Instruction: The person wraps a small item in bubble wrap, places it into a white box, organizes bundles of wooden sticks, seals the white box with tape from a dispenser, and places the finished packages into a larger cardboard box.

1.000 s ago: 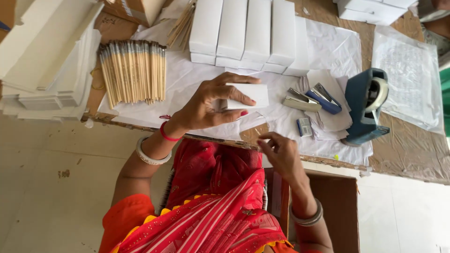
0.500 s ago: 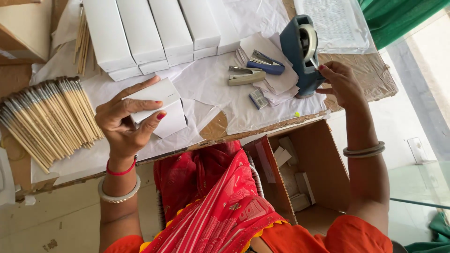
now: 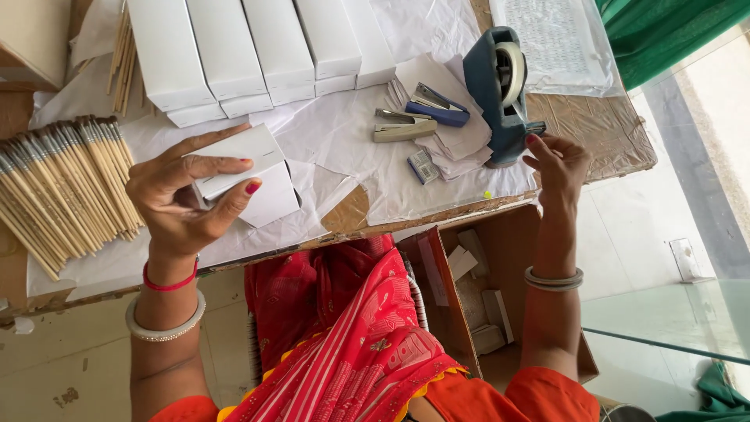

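White cardboard makes up the small flat box [image 3: 238, 160] gripped in the left hand [image 3: 183, 199], thumb below and fingers across its top, held above the paper-covered table [image 3: 344, 133]. Under it lies another white box [image 3: 269, 199]. A row of long white boxes [image 3: 250, 51] stands along the far edge, beside a bundle of wooden sticks [image 3: 58, 187]. The right hand [image 3: 558, 160] pinches at the front of the blue tape dispenser [image 3: 500, 90]; whether tape is caught between its fingertips is unclear. Two staplers [image 3: 418, 113] rest on paper slips [image 3: 453, 137].
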